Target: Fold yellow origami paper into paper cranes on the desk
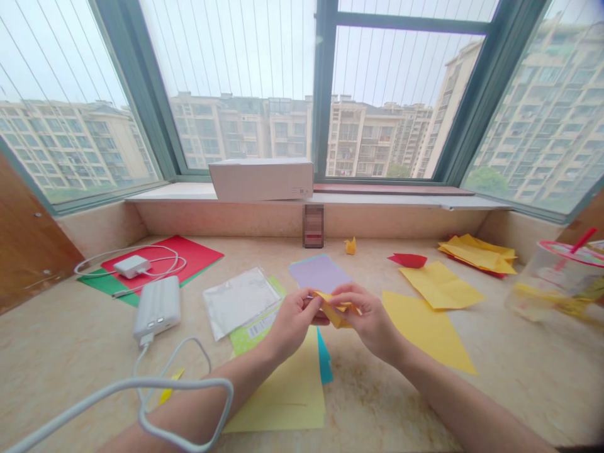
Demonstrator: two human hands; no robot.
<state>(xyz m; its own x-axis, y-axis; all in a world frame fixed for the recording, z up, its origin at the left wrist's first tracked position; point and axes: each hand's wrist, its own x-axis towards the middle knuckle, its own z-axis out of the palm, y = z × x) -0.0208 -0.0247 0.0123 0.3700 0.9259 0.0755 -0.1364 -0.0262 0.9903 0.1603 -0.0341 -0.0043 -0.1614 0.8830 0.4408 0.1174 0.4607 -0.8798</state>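
Between both hands, above the middle of the sill, is a folded piece of yellow paper (336, 316). My left hand (302, 314) pinches its left side between thumb and fingers. On the other side, my right hand (361, 308) grips it with bent fingers, which cover part of the folds. Just behind the hands lies a lilac paper sheet (318, 272). A pale yellow sheet (283, 402) and a blue paper piece (324, 357) lie beneath and in front of them. To the right of my right hand is a flat yellow sheet (427, 327).
At left are a white power bank (158, 305), a charger (132, 266) and a cable (117, 385) crossing over my left forearm. Red paper (202, 255) and a clear packet (240, 302) lie nearby. A small yellow folded figure (350, 246) stands behind. A plastic cup (542, 277) is far right.
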